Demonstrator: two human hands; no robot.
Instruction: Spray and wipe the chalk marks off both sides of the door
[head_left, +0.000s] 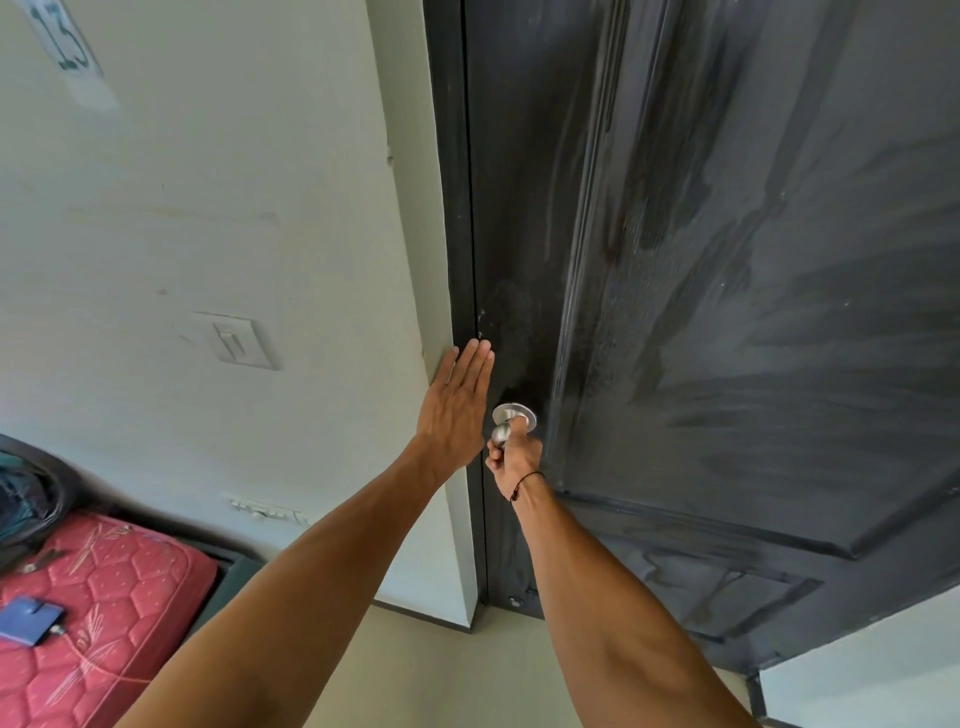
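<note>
A black panelled door (727, 312) fills the right of the head view, with pale wipe streaks and damp patches across its panels. It sits in a black frame (457, 208). My left hand (457, 400) lies flat with straight fingers against the frame and the door's edge, just above the handle. My right hand (511, 454) grips the silver door handle (511, 421), fingers curled round it. A thin dark cord circles my right wrist. No spray bottle or cloth is in view.
A pale wall (208, 208) runs left of the door, with a light switch (236, 340) and a lower socket strip (265, 512). A pink mattress (93, 597) at lower left carries a blue flat object (28, 616). Beige floor (467, 675) lies below.
</note>
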